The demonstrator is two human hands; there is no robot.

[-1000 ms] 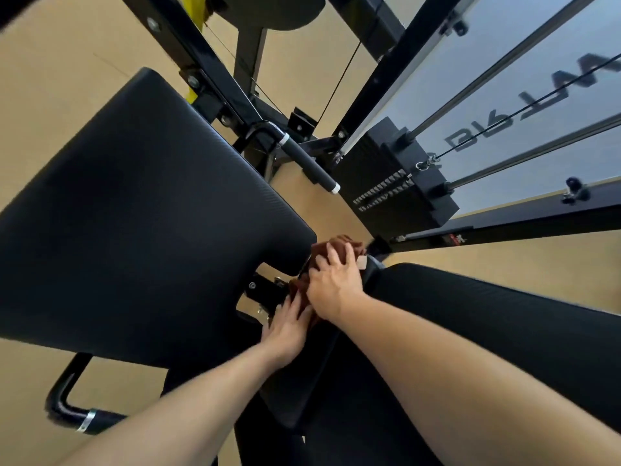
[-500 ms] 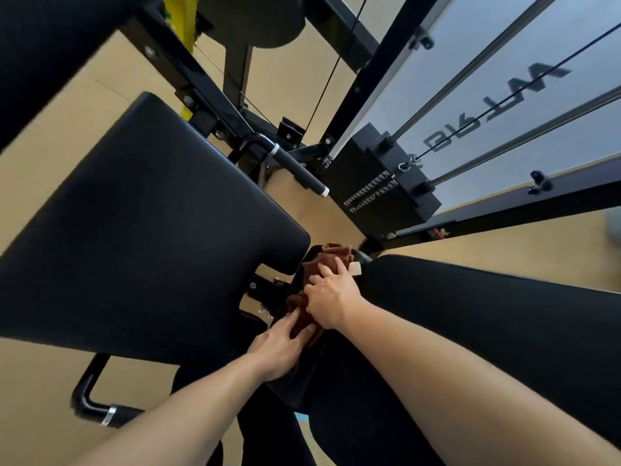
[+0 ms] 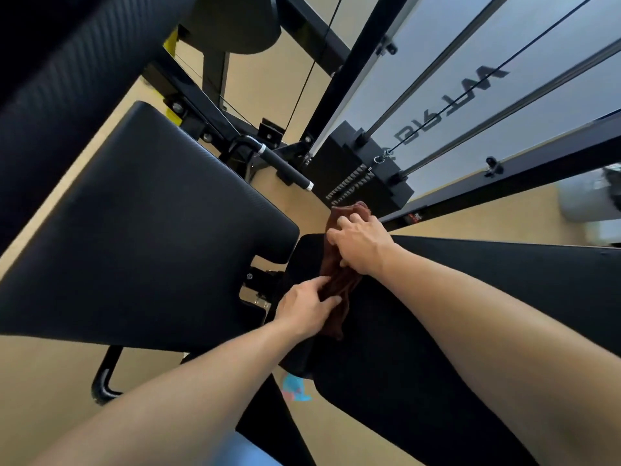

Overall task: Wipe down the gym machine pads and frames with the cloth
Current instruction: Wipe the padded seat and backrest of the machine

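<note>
A brown cloth (image 3: 339, 287) lies stretched along the near end of a black back pad (image 3: 470, 297) of the gym machine. My right hand (image 3: 363, 247) presses the cloth's upper part onto the pad. At the cloth's lower part, my left hand (image 3: 305, 307) pinches it with thumb and fingers. A large black seat pad (image 3: 144, 237) sits just left of both hands, with a black metal bracket (image 3: 260, 280) in the gap between the two pads.
A black weight stack (image 3: 363, 176) with guide rods and a cable stands behind the hands. A black handle (image 3: 285, 169) with a silver end sticks out above the seat pad. Black frame beams (image 3: 504, 183) cross the right side. Tan floor lies below.
The cloth has been drawn out longer down the pad. My left hand has slid lower along it and my right hand has shifted slightly up toward the pad's end. The camera has tilted.
</note>
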